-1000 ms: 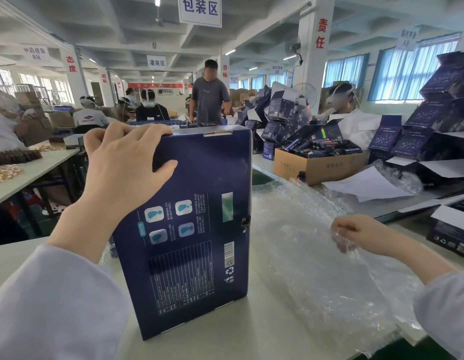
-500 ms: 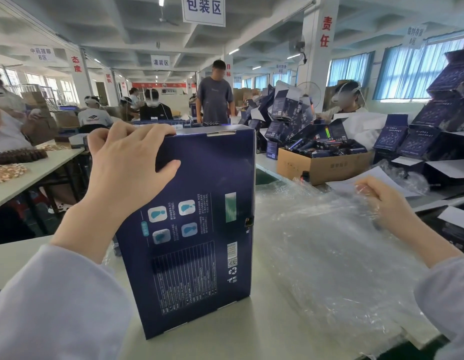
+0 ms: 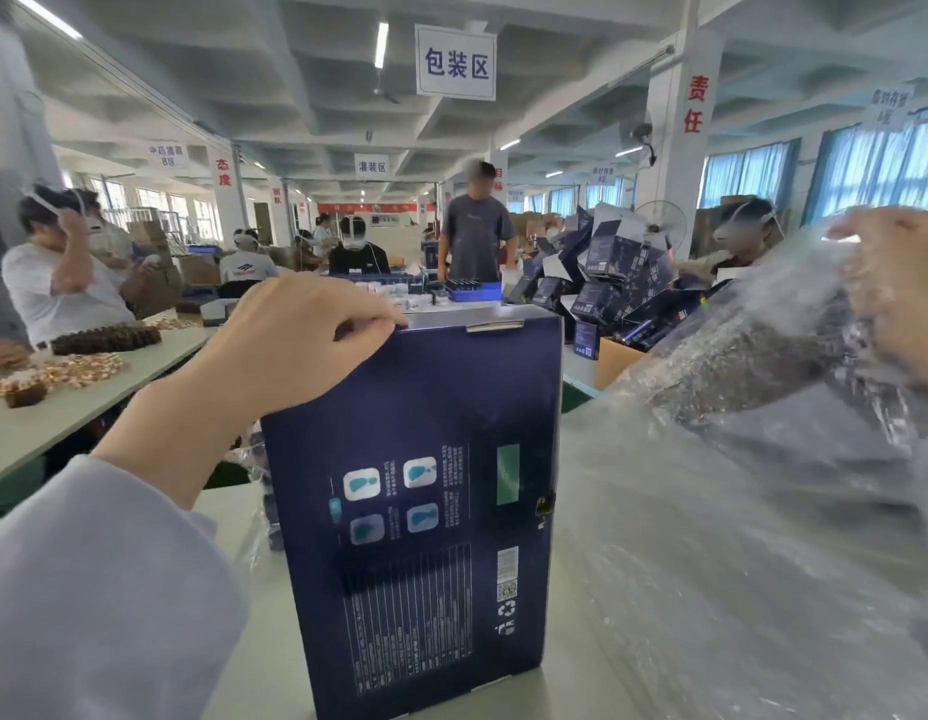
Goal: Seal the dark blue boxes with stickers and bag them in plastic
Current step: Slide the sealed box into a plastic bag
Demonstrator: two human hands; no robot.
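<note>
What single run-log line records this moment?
left hand grips box top | box upright on table | right hand holds plastic bag up | box not yet bagged

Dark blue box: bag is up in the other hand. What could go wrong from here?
1. The dark blue box stands on end, gripped only at its top corner by the left hand; it may tip during bagging.
2. The plastic bag in the right hand looks bunched, mouth not visibly open; it may snag on a box corner.
</note>
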